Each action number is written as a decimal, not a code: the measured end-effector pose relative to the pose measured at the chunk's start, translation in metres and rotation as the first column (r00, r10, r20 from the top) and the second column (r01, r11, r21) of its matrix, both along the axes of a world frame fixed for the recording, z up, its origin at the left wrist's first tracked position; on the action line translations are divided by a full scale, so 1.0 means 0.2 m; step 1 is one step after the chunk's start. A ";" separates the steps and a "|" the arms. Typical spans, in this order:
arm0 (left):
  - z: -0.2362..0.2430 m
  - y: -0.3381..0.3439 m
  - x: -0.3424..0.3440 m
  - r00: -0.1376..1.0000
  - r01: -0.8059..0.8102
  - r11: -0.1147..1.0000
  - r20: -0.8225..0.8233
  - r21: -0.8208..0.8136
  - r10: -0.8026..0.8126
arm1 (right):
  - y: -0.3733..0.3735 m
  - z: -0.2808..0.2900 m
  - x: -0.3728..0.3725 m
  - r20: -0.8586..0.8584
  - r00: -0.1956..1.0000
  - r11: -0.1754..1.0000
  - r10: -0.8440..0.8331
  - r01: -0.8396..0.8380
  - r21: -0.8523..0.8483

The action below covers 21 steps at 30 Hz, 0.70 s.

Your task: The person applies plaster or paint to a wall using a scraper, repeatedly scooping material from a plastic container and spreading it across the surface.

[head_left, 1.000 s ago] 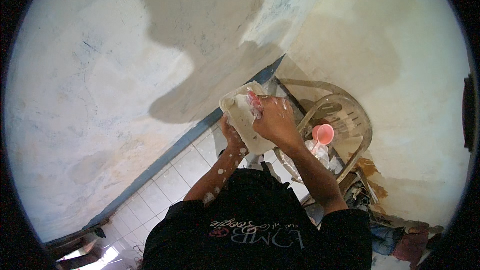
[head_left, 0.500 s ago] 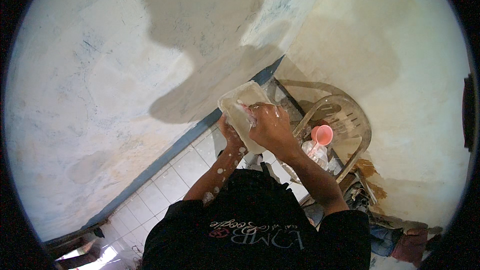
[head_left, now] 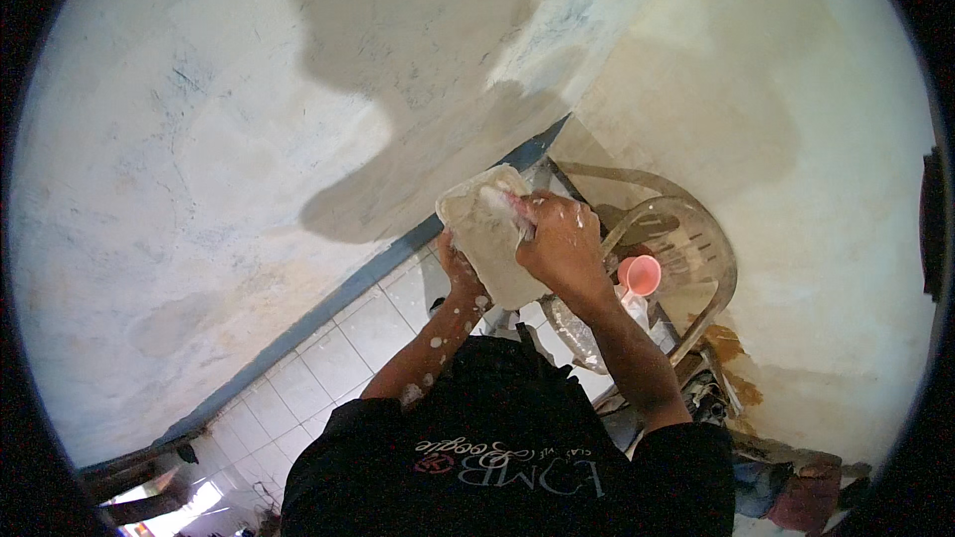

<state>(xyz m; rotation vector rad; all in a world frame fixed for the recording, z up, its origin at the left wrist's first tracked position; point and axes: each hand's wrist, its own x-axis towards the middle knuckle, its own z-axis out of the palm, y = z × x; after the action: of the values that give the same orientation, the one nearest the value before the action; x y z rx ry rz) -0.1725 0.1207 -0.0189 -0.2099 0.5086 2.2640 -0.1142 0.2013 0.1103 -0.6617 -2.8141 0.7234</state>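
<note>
My left hand (head_left: 461,273), flecked with white spots up the forearm, grips the side of a pale rectangular tub (head_left: 485,264) coated with greyish-white paste. Over the tub's upper right part, my right hand (head_left: 559,249) is closed on a small red-handled tool (head_left: 512,201) smeared with white; its working end rests in or just above the paste and is partly hidden by paste and fingers. My left fingertips are behind the tub.
A dirty plastic chair (head_left: 711,278) stands in the corner, carrying a pink dipper (head_left: 642,274) and white plastic. Scuffed white walls (head_left: 179,169) meet behind, with a blue skirting band (head_left: 328,311) above white tiles (head_left: 363,336). Dark cloths (head_left: 806,487) lie at lower right.
My right hand and the tool dipped toward the lower left of the tub, then moved back up and to the right. My left hand still holds the tub in much the same place.
</note>
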 end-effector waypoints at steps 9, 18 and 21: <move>-0.08 0.01 -0.04 0.999 -0.052 0.988 -0.007 -0.146 0.052 | -0.02 -0.17 0.03 -0.320 0.930 0.960 0.182 -0.097 0.264; -0.10 0.02 -0.07 0.997 0.052 0.998 0.053 -0.043 -0.050 | -0.01 -0.18 -0.02 -0.138 0.990 0.988 0.006 0.015 0.155; -0.07 0.02 -0.06 0.998 0.042 0.999 0.056 0.001 -0.042 | 0.02 -0.14 -0.02 -0.191 0.981 0.991 0.019 0.006 0.131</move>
<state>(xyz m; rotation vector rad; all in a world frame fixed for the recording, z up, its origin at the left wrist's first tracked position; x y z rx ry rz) -0.1851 0.1245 -0.0322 -0.2599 0.4798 2.2102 -0.1182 0.2047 0.0822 -0.5304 -2.6597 0.5642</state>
